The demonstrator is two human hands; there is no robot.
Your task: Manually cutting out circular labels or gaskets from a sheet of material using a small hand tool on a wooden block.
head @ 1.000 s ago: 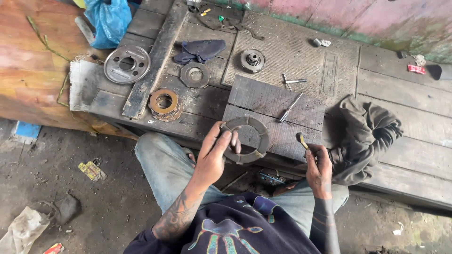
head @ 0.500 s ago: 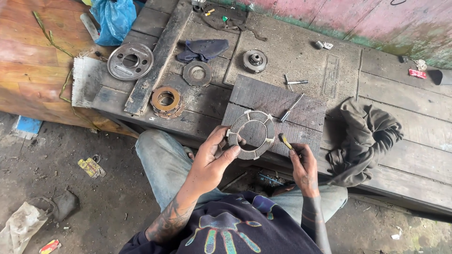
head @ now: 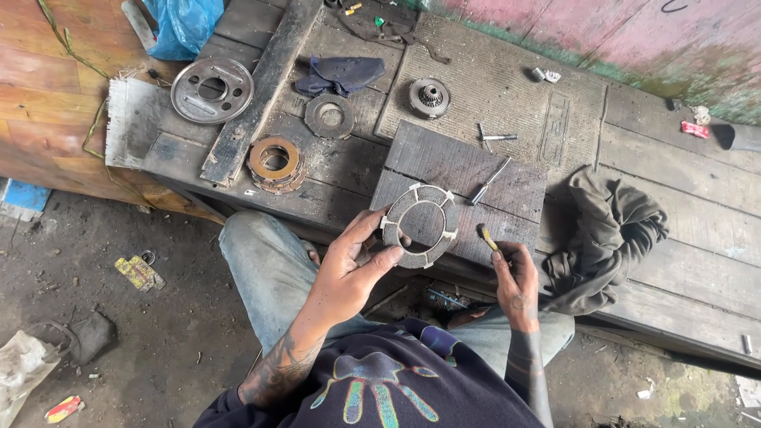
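Head view, left hand: The left hand point(head: 349, 273) holds up a flat grey ring plate point(head: 420, 227). The thumb and fingers point(head: 372, 226) pinch the ring's left edge, so its flat face turns up to the person and can be seen well.

Head view, right hand: The right hand point(head: 515, 277) is curled around a small brush point(head: 485, 236). Its fingers are pressed together on the handle, and the yellow tip pokes up near the ring's right side. It looks ready to dab the ring, but it is not touching it.

Head view, where the ring is: It is in the air, just over the dark wood board point(head: 507, 198) at the near edge of the tabletop point(head: 682, 261).

Head view, why things lie so: The parts are spread out flat and apart, likely so each is easy to grab.

Head view, counting: One silver round plate point(head: 212, 89). One stack of brown rings point(head: 276, 163). One dark round disc point(head: 330, 116). One small gear hub point(head: 430, 97). One thin tool point(head: 488, 181) on the board. One bolt point(head: 495, 138). One dark cloth point(head: 341, 73). One grey rag point(head: 614, 234). One blue bag point(head: 186, 24).
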